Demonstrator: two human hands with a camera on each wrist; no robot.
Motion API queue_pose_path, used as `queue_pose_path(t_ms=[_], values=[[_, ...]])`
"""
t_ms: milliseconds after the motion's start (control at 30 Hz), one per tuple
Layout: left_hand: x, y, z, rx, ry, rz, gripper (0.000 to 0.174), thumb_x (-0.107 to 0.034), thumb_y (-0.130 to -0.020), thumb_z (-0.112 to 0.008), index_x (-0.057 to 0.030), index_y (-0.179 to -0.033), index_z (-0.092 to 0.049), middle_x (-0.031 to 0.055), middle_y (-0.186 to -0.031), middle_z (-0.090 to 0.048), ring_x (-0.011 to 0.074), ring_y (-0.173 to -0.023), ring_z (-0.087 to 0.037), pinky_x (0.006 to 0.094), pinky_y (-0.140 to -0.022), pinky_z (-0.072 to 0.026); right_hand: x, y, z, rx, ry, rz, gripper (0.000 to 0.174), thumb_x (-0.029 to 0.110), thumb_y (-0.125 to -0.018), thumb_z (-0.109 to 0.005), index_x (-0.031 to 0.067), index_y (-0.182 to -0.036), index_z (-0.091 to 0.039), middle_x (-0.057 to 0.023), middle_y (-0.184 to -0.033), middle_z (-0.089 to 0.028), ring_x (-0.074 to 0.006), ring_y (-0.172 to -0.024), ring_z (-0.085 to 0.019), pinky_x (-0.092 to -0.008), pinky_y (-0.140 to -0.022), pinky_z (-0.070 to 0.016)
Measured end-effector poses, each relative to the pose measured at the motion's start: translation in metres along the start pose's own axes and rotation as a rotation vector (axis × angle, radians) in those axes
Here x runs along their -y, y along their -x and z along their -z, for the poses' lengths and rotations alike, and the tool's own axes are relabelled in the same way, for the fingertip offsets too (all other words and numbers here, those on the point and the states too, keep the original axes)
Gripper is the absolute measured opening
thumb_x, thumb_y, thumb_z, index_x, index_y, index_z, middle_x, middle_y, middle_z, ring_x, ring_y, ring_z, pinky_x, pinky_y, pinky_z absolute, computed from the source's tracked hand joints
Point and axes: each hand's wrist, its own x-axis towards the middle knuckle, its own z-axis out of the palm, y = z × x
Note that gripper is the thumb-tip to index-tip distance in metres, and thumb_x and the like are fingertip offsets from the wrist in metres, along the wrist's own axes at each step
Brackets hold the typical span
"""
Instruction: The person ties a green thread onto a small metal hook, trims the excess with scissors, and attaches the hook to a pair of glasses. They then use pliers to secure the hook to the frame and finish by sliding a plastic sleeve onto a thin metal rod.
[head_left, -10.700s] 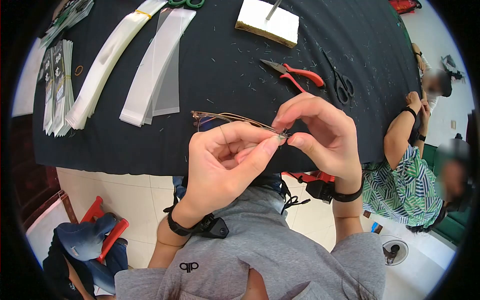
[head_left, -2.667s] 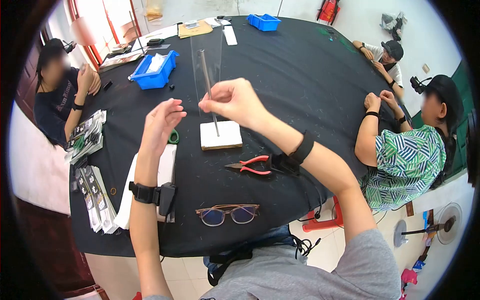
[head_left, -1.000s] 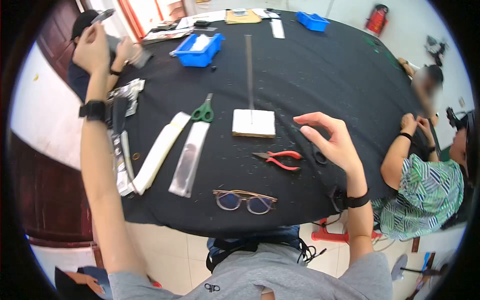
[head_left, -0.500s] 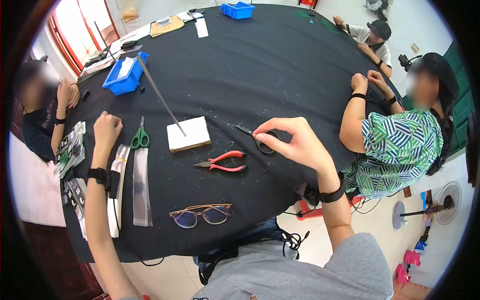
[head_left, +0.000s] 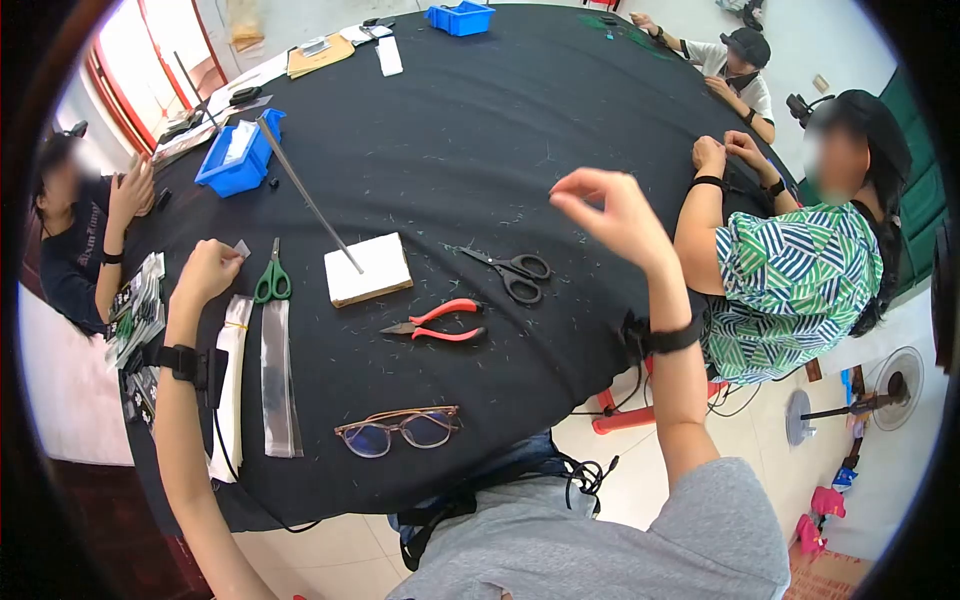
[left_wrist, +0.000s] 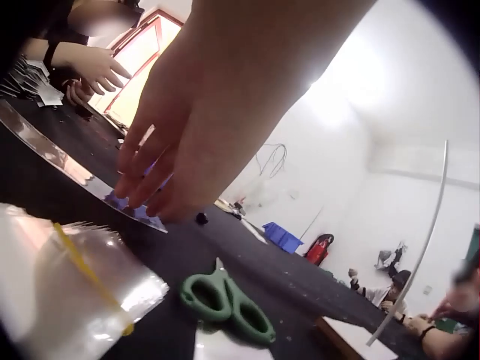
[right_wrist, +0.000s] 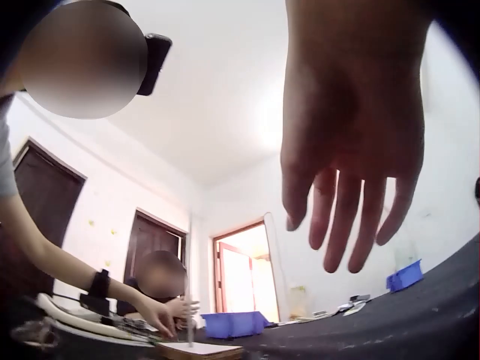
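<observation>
My left hand [head_left: 208, 270] is low at the table's left side, pinching the end of a clear plastic sleeve [left_wrist: 64, 161]. In the left wrist view the sleeve stretches leftward from under the fingertips along the black cloth. Green scissors [head_left: 275, 270] lie just right of this hand, above a stack of clear sleeves [head_left: 278, 380]. A banded bundle of sleeves [head_left: 232, 370] lies beside them. My right hand [head_left: 620, 215] hovers over the table's right side, its fingers loosely extended and holding nothing. Below it lie black scissors [head_left: 500, 264].
A thin metal rod [head_left: 310, 200] stands in a white block [head_left: 375, 275]. Red-handled pliers [head_left: 452, 306] and eyeglasses [head_left: 430, 428] lie nearer me. A blue basket [head_left: 232, 175] stands at back left. Other people [head_left: 800, 290] sit around the table.
Earlier my right hand held a clear sleeve around the rod, with the left beside it. Since then my left hand has swung left and come down with a sleeve; the right has moved right, empty.
</observation>
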Motion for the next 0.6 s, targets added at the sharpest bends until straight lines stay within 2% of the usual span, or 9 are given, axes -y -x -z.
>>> queue_pose_path(t_ms=[67, 133, 167, 233, 267, 367, 400, 467, 600], values=[[-0.016, 0.007, 0.019, -0.183, -0.101, -0.144, 0.020, -0.012, -0.077, -0.069, 0.0019, -0.092, -0.071, 0.0187, -0.088, -0.069, 0.0286, -0.078, -0.067, 0.0355, -0.075, -0.0527, -0.034, -0.018, 0.011, -0.069, 0.128, -0.132, 0.015, 0.012, -0.081, -0.065, -0.0002, -0.090, -0.069, -0.0132, -0.084, -0.070, -0.0226, -0.079, -0.068, -0.0333, -0.074, -0.0528], [-0.052, 0.015, 0.050, -0.282, 0.127, -0.265, 0.021, -0.011, -0.084, -0.064, 0.0032, -0.099, -0.069, 0.0176, -0.090, -0.070, 0.0214, -0.076, -0.067, 0.0300, -0.073, -0.0516, -0.065, -0.038, 0.022, -0.083, 0.305, -0.261, 0.013, 0.009, -0.078, -0.065, 0.0033, -0.089, -0.071, -0.0143, -0.087, -0.071, -0.0272, -0.083, -0.068, -0.0363, -0.075, -0.0536], [-0.080, 0.027, 0.068, -0.321, 0.185, -0.240, 0.022, -0.012, -0.088, -0.062, 0.0032, -0.102, -0.068, 0.0167, -0.091, -0.070, 0.0163, -0.076, -0.065, 0.0271, -0.072, -0.0500, -0.080, -0.048, 0.024, -0.079, 0.310, -0.263, 0.013, 0.009, -0.078, -0.065, 0.0033, -0.089, -0.071, -0.0143, -0.087, -0.071, -0.0272, -0.083, -0.068, -0.0363, -0.075, -0.0536], [-0.131, 0.052, 0.101, -0.398, 0.301, -0.315, 0.025, -0.013, -0.093, -0.057, 0.0020, -0.111, -0.066, 0.0092, -0.092, -0.070, 0.0112, -0.084, -0.063, 0.0237, -0.078, -0.0469, -0.106, -0.064, 0.025, 0.035, 0.491, -0.454, 0.013, 0.006, -0.077, -0.065, 0.0064, -0.088, -0.071, -0.0149, -0.089, -0.070, -0.0295, -0.085, -0.068, -0.0383, -0.076, -0.0538], [-0.153, 0.067, 0.108, -0.478, 0.417, -0.336, 0.026, -0.014, -0.094, -0.055, 0.0003, -0.113, -0.066, 0.0070, -0.090, -0.069, 0.0107, -0.087, -0.062, 0.0227, -0.080, -0.0458, -0.118, -0.068, 0.021, 0.038, 0.497, -0.449, 0.013, 0.006, -0.077, -0.065, 0.0064, -0.088, -0.071, -0.0149, -0.089, -0.070, -0.0295, -0.085, -0.068, -0.0383, -0.076, -0.0538], [-0.192, 0.118, 0.132, -0.649, 0.176, -0.354, 0.026, -0.016, -0.096, -0.052, 0.0000, -0.111, -0.066, 0.0097, -0.091, -0.069, 0.0123, -0.088, -0.064, 0.0254, -0.084, -0.0457, -0.120, -0.073, 0.009, 0.100, 0.666, -0.552, 0.011, 0.006, -0.076, -0.066, 0.0072, -0.086, -0.071, -0.0149, -0.088, -0.070, -0.0310, -0.087, -0.068, -0.0389, -0.077, -0.0535], [-0.196, 0.132, 0.131, -0.652, 0.179, -0.348, 0.026, -0.016, -0.096, -0.052, 0.0000, -0.111, -0.066, 0.0097, -0.091, -0.069, 0.0123, -0.088, -0.064, 0.0254, -0.084, -0.0457, -0.124, -0.075, 0.007, 0.103, 0.671, -0.547, 0.011, 0.006, -0.076, -0.066, 0.0072, -0.086, -0.071, -0.0149, -0.088, -0.070, -0.0310, -0.087, -0.068, -0.0389, -0.077, -0.0535], [-0.200, 0.154, 0.127, -0.784, 0.078, -0.314, 0.029, -0.017, -0.097, -0.050, 0.0018, -0.115, -0.064, 0.0128, -0.106, -0.067, 0.0138, -0.098, -0.063, 0.0281, -0.096, -0.0446, -0.140, -0.079, 0.002, 0.079, 0.459, -0.327, 0.016, 0.012, -0.074, -0.070, 0.0022, -0.087, -0.070, -0.0146, -0.081, -0.070, -0.0257, -0.077, -0.069, -0.0341, -0.070, -0.0531], [-0.199, 0.178, 0.124, -0.824, 0.181, -0.226, 0.030, -0.018, -0.097, -0.049, 0.0013, -0.111, -0.066, 0.0141, -0.113, -0.066, 0.0137, -0.102, -0.063, 0.0289, -0.097, -0.0447, -0.142, -0.094, -0.012, 0.093, 0.419, -0.436, 0.022, 0.021, -0.076, -0.072, 0.0013, -0.086, -0.071, -0.0158, -0.082, -0.070, -0.0268, -0.078, -0.069, -0.0348, -0.072, -0.0529]])
